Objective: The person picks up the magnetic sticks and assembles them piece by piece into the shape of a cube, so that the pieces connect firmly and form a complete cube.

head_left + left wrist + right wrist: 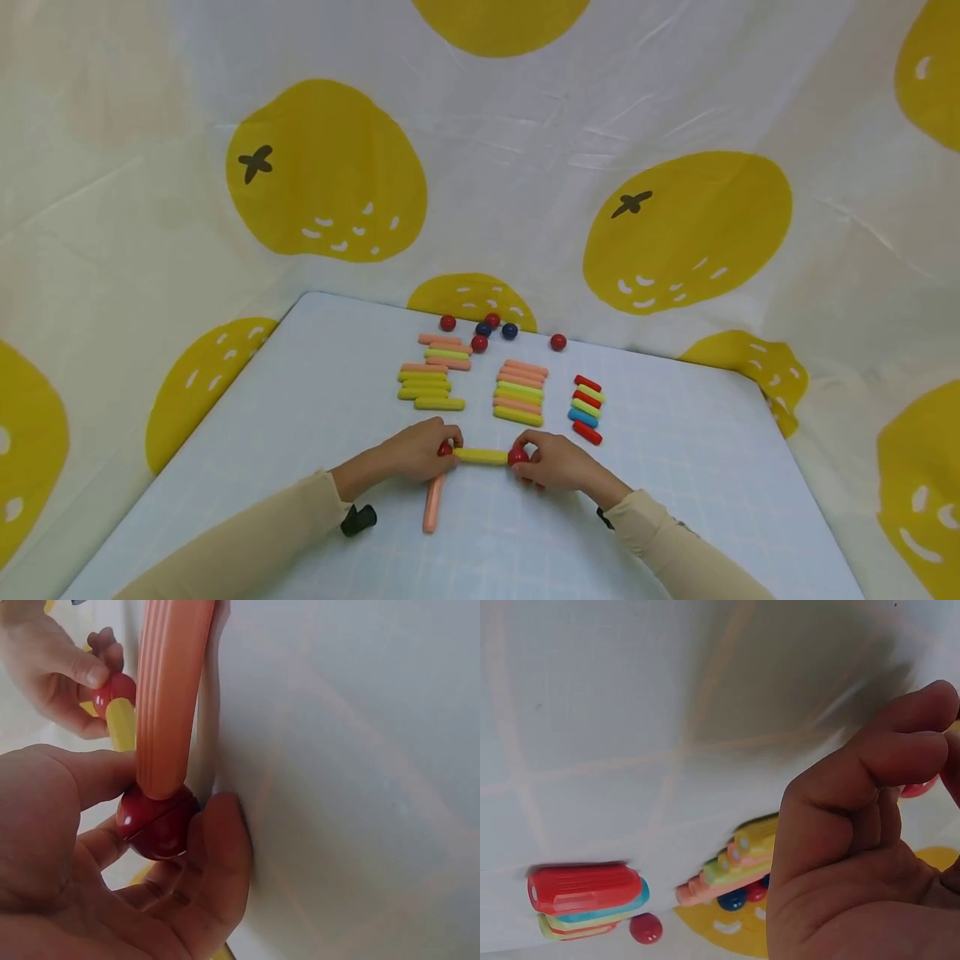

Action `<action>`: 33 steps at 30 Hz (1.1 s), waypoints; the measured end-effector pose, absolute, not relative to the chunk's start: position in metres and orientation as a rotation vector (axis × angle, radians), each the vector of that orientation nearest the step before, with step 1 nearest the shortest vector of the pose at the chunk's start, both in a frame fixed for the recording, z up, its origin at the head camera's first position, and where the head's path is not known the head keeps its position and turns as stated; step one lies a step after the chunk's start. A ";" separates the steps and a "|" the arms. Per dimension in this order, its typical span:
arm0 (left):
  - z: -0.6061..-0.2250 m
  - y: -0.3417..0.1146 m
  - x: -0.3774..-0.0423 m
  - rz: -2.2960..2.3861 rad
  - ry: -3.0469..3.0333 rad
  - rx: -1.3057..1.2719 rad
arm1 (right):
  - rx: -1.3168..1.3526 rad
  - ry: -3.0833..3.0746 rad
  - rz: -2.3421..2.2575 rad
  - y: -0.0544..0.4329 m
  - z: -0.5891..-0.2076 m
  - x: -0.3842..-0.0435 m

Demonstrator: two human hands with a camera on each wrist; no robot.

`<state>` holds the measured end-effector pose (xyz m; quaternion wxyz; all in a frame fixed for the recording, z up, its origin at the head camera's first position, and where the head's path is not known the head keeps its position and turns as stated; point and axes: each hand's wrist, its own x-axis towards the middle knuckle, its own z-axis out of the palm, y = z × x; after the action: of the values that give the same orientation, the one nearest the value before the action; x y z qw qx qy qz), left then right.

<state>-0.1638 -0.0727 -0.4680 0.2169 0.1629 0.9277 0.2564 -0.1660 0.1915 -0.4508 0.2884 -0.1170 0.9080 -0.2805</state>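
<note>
Lower centre of frame: left hand (422, 448) and right hand (559, 463), fingers around glossy red balls (517, 455), slender yellow rod (482, 457) between.

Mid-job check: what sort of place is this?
Probably a small curtained-off booth for tabletop work, though the room beyond is hidden: yellow-patterned cloth surrounds a pale tabletop, where short coloured sticks lie in groups.

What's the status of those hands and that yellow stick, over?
Left hand holding left ball, right hand pinching right ball. Yellow stick between them, pink stick at left ball. Nothing visibly blocking; other sticks lie beyond.
</note>
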 end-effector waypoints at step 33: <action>-0.454 -0.081 -0.115 0.804 2.261 0.458 | -0.643 2.451 -0.633 0.117 -0.448 -0.192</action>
<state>-0.1154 -0.0808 -0.4540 0.3420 0.1763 0.8697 0.3093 -0.1923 0.1168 -0.4481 0.2616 -0.2377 0.9057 -0.2340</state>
